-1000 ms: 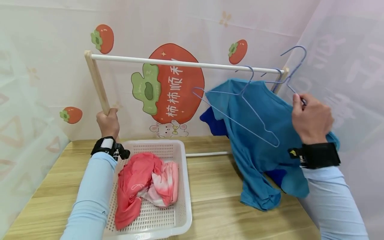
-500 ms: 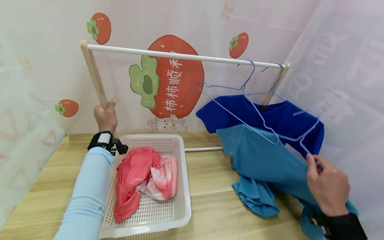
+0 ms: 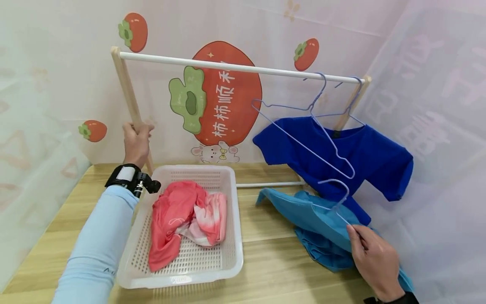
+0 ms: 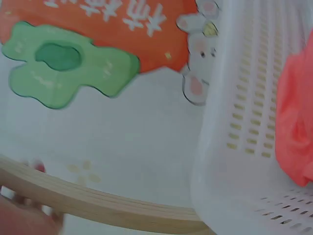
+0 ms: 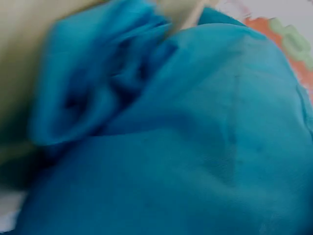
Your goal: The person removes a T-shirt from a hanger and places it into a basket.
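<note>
In the head view my left hand [image 3: 136,143] holds the left wooden post [image 3: 127,86] of a clothes rack; in the left wrist view its fingers lie about the post [image 4: 98,200]. My right hand [image 3: 376,257] pinches the shoulder wire of a lavender wire hanger [image 3: 339,196], low over the table. A teal shirt [image 3: 322,215] is on this hanger, its lower part bunched beneath, and it fills most of the right wrist view as blurred teal cloth [image 5: 195,127]. The rest of the hanger is hidden by the shirt and hand.
On the rack's white rail [image 3: 228,66] hang a bare wire hanger [image 3: 303,141] and a dark blue shirt [image 3: 338,147] on another hanger. A white plastic basket [image 3: 235,236] with red [image 3: 176,219] and pink-white clothes [image 3: 212,223] stands left of the teal shirt.
My right hand has brought the hanger and teal shirt down from rail height to low over the table, then leftward. The dark blue shirt behind is now uncovered. My left hand stays at the post.
</note>
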A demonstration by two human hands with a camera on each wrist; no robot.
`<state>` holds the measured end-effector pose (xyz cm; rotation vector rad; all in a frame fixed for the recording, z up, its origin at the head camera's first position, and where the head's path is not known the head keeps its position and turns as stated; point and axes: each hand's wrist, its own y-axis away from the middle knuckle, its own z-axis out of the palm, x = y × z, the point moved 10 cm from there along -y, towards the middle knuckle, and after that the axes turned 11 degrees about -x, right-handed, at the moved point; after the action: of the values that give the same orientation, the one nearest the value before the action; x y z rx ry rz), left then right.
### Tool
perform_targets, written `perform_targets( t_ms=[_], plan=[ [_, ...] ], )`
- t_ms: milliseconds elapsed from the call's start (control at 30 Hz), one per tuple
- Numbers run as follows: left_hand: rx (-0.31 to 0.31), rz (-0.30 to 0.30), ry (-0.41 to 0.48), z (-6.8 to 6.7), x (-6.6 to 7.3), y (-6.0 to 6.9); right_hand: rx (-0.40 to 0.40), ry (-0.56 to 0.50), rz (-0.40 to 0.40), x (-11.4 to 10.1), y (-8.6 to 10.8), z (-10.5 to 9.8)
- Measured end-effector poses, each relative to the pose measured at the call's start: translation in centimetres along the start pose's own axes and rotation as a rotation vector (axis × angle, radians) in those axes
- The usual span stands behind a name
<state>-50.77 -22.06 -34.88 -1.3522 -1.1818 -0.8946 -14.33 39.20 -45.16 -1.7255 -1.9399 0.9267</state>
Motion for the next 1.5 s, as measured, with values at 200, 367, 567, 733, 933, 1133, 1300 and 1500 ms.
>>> perform_targets(
  t_ms=[200, 367, 567, 733, 933, 1133, 1300, 1500],
  plan=[
    [0.278, 0.288, 0.017, -2.5, 4.5, 4.2, 0.053, -0.073, -0.064, -5.5, -5.9, -2.9],
    [0.106, 0.608, -0.144, 3.6, 10.0, 8.3, 0.145, -0.141, -0.094, -11.3, -11.7, -7.4],
    [-0.336, 0.894, -0.665, 15.5, 16.8, 15.6, 0.232, -0.277, -0.154, -13.9, -15.4, -8.2],
    [-0.468, 1.076, -0.972, 20.5, 19.2, 19.7, 0.227, -0.387, -0.220, -15.4, -16.5, -6.7],
    [-0.699, 1.063, -0.880, 22.5, 16.0, 21.6, 0.073, -0.423, -0.201, -17.0, -15.6, -4.1],
    [-0.726, 1.032, -0.889, 22.8, 12.1, 22.8, -0.209, -0.408, -0.193, -19.9, -16.2, -0.1],
    [-0.708, 0.984, -0.930, 22.2, 10.3, 22.9, -0.261, -0.516, -0.162, -20.9, -16.6, 1.9],
    [-0.667, 1.057, -0.948, 21.3, 9.6, 23.0, -0.100, -0.598, -0.180, -19.1, -15.0, 0.8]
  ],
)
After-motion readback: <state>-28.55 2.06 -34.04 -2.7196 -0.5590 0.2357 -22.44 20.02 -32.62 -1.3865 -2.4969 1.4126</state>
